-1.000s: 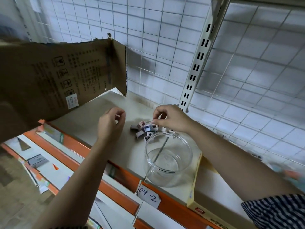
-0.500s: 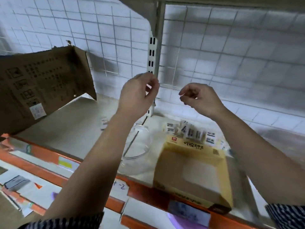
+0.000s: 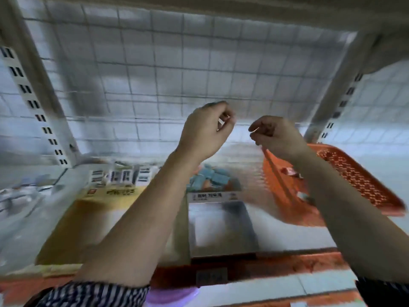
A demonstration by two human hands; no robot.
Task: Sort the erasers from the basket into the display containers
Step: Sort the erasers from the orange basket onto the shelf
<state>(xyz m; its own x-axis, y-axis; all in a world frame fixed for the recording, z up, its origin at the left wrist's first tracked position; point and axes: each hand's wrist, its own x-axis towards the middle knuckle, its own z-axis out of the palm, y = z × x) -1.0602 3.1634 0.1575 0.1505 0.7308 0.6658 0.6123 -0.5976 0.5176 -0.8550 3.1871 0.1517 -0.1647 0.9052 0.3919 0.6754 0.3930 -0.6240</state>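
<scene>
The whole view is blurred by motion. My left hand [image 3: 208,131] and my right hand [image 3: 275,136] are raised side by side above the shelf, both with curled fingers, and nothing shows plainly in either. Below my right hand stands the orange basket [image 3: 363,182], with a few small erasers [image 3: 288,171] lying in it. A yellow display box [image 3: 104,213] at the left holds white erasers with black stripes [image 3: 124,176]. A grey display box [image 3: 221,229] in the middle holds blue erasers [image 3: 213,179].
A clear jar [image 3: 20,196] sits at the far left of the shelf. A white wire grid [image 3: 155,85] closes the back, with slotted uprights [image 3: 33,103] on both sides. The shelf's orange front edge [image 3: 287,265] runs below the boxes.
The view has swung right from the jar and cardboard flap to the display boxes and the basket. Both hands left the eraser pile by the jar and rose with curled fingers.
</scene>
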